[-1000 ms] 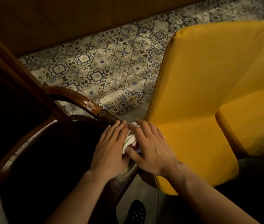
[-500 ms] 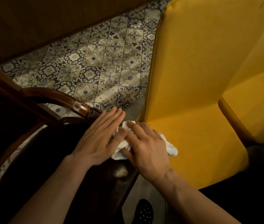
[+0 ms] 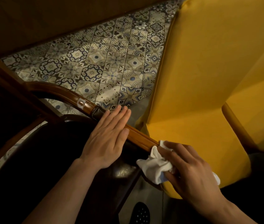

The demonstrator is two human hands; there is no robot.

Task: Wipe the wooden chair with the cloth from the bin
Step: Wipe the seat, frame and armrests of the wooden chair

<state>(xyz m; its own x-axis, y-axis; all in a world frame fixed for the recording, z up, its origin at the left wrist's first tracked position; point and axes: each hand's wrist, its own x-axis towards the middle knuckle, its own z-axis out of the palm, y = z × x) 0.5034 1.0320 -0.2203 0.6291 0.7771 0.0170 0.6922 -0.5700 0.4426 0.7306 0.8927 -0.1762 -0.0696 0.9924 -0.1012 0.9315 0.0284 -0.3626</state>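
The right hand point(image 3: 191, 173) pinched the bunched white cloth point(image 3: 155, 167) against the wooden chair's armrest point(image 3: 141, 136); the left hand point(image 3: 107, 139) lay flat, fingers together, bracing it. The cloth looked soft and light, best gripped bunched in the fingers

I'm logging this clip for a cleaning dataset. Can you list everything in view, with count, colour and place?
Wooden chair: one, brown frame with dark seat, lower left.
Cloth: one, white, bunched on the chair's rail near its right end.
Yellow chair: one, yellow cushions, right side.
Floor tiles: many, patterned blue and cream, upper middle.
Wall: one, brown, top left.
Shoe: one, dark with pale dots, bottom centre.
Left hand: flat on the rail.
Right hand: gripping the cloth.
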